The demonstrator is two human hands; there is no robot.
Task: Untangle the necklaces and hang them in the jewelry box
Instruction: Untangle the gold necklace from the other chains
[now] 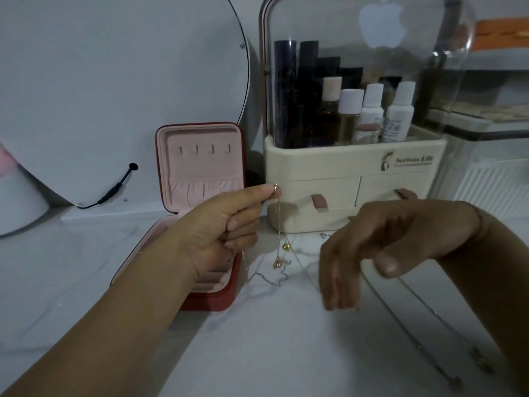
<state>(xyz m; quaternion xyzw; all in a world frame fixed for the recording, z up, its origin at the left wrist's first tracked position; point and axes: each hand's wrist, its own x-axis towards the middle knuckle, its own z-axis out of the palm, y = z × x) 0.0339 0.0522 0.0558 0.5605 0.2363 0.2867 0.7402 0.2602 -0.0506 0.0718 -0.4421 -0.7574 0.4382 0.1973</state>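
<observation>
Tabletop (257,353) in white, faintly veined stone is spreading under both hands, and a round mirror (114,96) is leaning on the pale wall at the left, a black cable (114,187) trailing from its edge.

The red jewelry box (213,303) is standing open just left of centre, its pink-lined lid upright and showing four small hooks (203,149) above a gathered pocket. Beside it a cream cosmetics organiser (343,164) is sitting under a clear domed cover, holding white-capped bottles (372,110) and dark tubes above two drawers (317,193) with pink pull tabs.

The left hand (226,224) is pinching the ring end of a gold necklace (279,216) between thumb and forefinger, and the chain is hanging down with its pendants just over the table. A silver chain (267,277) is lying on the stone beneath. The right hand (357,253) is drooping, blurred, fingers loose and grasping nothing.

"Serious Life" (414,159) is showing on the organiser's front, and an apple logo (382,24) is glowing on the cover.
</observation>
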